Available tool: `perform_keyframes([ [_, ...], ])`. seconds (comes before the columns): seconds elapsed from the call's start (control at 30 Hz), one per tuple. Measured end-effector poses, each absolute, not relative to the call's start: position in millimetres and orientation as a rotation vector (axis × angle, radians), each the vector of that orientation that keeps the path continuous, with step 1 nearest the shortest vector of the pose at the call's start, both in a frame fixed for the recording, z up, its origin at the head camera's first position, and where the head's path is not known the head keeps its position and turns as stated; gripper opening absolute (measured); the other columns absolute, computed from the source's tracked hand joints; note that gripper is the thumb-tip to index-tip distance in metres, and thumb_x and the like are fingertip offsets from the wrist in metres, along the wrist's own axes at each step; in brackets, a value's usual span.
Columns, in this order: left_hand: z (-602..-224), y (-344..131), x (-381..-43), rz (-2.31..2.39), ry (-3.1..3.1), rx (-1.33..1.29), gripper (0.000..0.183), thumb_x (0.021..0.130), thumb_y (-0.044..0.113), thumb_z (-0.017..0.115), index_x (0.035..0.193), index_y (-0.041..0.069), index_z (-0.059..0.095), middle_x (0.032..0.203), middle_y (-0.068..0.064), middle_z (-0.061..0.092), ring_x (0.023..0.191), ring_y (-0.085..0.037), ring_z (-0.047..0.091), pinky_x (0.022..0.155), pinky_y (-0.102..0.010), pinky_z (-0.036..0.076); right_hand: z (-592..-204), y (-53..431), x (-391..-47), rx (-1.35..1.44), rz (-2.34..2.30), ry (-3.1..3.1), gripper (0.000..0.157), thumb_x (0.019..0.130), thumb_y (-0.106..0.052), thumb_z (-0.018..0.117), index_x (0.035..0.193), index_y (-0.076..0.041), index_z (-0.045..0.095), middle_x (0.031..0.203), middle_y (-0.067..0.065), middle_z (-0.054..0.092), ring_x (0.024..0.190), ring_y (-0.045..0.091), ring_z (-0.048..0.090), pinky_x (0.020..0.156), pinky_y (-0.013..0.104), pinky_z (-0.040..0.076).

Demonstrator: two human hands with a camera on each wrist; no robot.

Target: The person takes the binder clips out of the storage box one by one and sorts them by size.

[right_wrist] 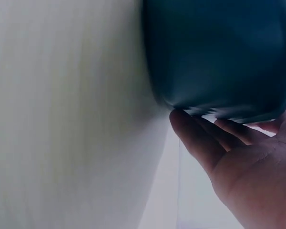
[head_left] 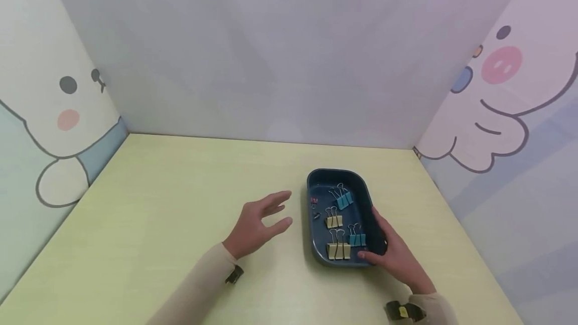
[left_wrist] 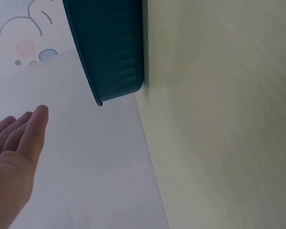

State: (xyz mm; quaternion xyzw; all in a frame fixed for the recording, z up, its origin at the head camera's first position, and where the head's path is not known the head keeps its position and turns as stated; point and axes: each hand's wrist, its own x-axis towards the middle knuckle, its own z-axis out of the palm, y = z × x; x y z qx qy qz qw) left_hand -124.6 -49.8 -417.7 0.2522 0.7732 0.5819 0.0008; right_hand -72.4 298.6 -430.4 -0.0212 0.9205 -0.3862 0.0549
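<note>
A dark blue tray [head_left: 322, 188] with rounded corners rests on the table, right of centre. Inside lie two yellow binder clips [head_left: 334, 221] and two blue binder clips [head_left: 357, 239], their wire handles pointing away from me. Along its left side are a small red item [head_left: 314, 200] and a small dark one [head_left: 316, 215], too tiny to identify. My right hand [head_left: 397, 260] holds the tray's near right corner, thumb over the rim and fingers along the outer wall [right_wrist: 219, 57]. My left hand [head_left: 255, 227] hovers left of the tray, apart from it, fingers extended, thumb spread and holding nothing.
The pale yellow table [head_left: 180, 189] is bounded by a plain grey back wall [head_left: 271, 64]. Side panels with cartoon animals, one a pig [head_left: 501, 64], stand at left and right. Dark straps [head_left: 404, 311] show at both wrists.
</note>
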Motion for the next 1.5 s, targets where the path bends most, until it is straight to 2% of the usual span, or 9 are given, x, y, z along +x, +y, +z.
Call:
perform_keyframes([
  [0.33, -422, -27, -147, 1.755, 2.37, 0.882, 0.052, 0.093, 0.02, 0.071, 0.142, 0.011, 0.056, 0.144, -0.014, 0.06, 0.125, -0.034, 0.065, 0.103, -0.047, 0.052, -431, 303, -71, -0.142, -1.241, 2.734, 0.118, 0.077, -0.027, 0.087, 0.163, -0.019, 0.006, 0.167, 0.025, 0.014, 0.146, 0.053, 0.027, 0.111, 0.072, 0.03],
  [0.63, -414, -7, -165, 1.583, 2.387, 0.989, 0.045, 0.091, 0.013, 0.071, 0.135, 0.004, 0.062, 0.135, -0.013, 0.067, 0.121, -0.032, 0.068, 0.101, -0.035, 0.054, -428, 300, -72, -0.102, -1.298, 2.676, 0.12, 0.075, -0.024, 0.088, 0.163, -0.019, 0.006, 0.167, 0.026, 0.011, 0.147, 0.052, 0.023, 0.113, 0.074, 0.026],
  [0.83, -406, 7, -172, 1.447, 2.368, 1.025, 0.042, 0.091, 0.009, 0.07, 0.132, 0.002, 0.064, 0.132, -0.017, 0.068, 0.12, -0.032, 0.068, 0.099, -0.035, 0.055, -429, 301, -72, -0.091, -1.304, 2.668, 0.121, 0.075, -0.024, 0.088, 0.163, -0.02, 0.006, 0.167, 0.025, 0.01, 0.148, 0.052, 0.021, 0.114, 0.073, 0.024],
  [0.97, -402, 17, -177, 1.279, 2.449, 1.004, 0.039, 0.091, 0.012, 0.071, 0.13, 0.004, 0.066, 0.131, -0.015, 0.069, 0.118, -0.029, 0.07, 0.098, -0.034, 0.057, -429, 301, -71, -0.082, -1.308, 2.665, 0.121, 0.075, -0.024, 0.088, 0.163, -0.021, 0.006, 0.168, 0.024, 0.01, 0.148, 0.052, 0.021, 0.114, 0.073, 0.023],
  [1.1, -398, 28, -181, 1.084, 2.545, 1.007, 0.037, 0.091, 0.016, 0.072, 0.127, 0.006, 0.069, 0.121, -0.012, 0.074, 0.106, -0.023, 0.072, 0.093, -0.028, 0.058, -429, 302, -70, -0.088, -1.309, 2.674, 0.12, 0.075, -0.025, 0.088, 0.163, -0.021, 0.006, 0.167, 0.024, 0.011, 0.148, 0.051, 0.022, 0.114, 0.073, 0.024],
  [1.23, -396, 39, -185, 0.911, 2.614, 1.05, 0.032, 0.09, 0.017, 0.074, 0.12, 0.007, 0.073, 0.104, -0.008, 0.077, 0.085, -0.014, 0.063, 0.076, -0.019, 0.054, -429, 302, -69, -0.097, -1.303, 2.688, 0.119, 0.076, -0.025, 0.087, 0.163, -0.02, 0.007, 0.167, 0.025, 0.012, 0.148, 0.052, 0.023, 0.114, 0.074, 0.025],
  [1.37, -393, 51, -188, 0.673, 2.701, 1.12, 0.016, 0.089, 0.015, 0.074, 0.102, 0.009, 0.079, 0.086, -0.002, 0.077, 0.072, -0.007, 0.056, 0.064, -0.016, 0.049, -428, 302, -69, -0.096, -1.305, 2.684, 0.118, 0.076, -0.026, 0.087, 0.163, -0.021, 0.007, 0.167, 0.025, 0.013, 0.147, 0.052, 0.023, 0.113, 0.074, 0.025],
  [1.43, -393, 57, -188, 0.521, 2.753, 1.164, 0.007, 0.087, 0.013, 0.074, 0.088, 0.01, 0.08, 0.075, 0.0, 0.075, 0.064, -0.006, 0.055, 0.058, -0.015, 0.047, -428, 302, -69, -0.101, -1.308, 2.683, 0.118, 0.076, -0.026, 0.087, 0.163, -0.021, 0.007, 0.167, 0.024, 0.013, 0.147, 0.052, 0.023, 0.113, 0.074, 0.026],
  [1.5, -393, 65, -188, 0.377, 2.802, 1.183, 0.006, 0.086, 0.011, 0.074, 0.085, 0.01, 0.079, 0.075, 0.001, 0.074, 0.063, -0.005, 0.056, 0.059, -0.015, 0.049, -429, 302, -69, -0.109, -1.306, 2.689, 0.118, 0.076, -0.026, 0.087, 0.163, -0.02, 0.007, 0.167, 0.025, 0.013, 0.147, 0.052, 0.023, 0.113, 0.074, 0.025],
])
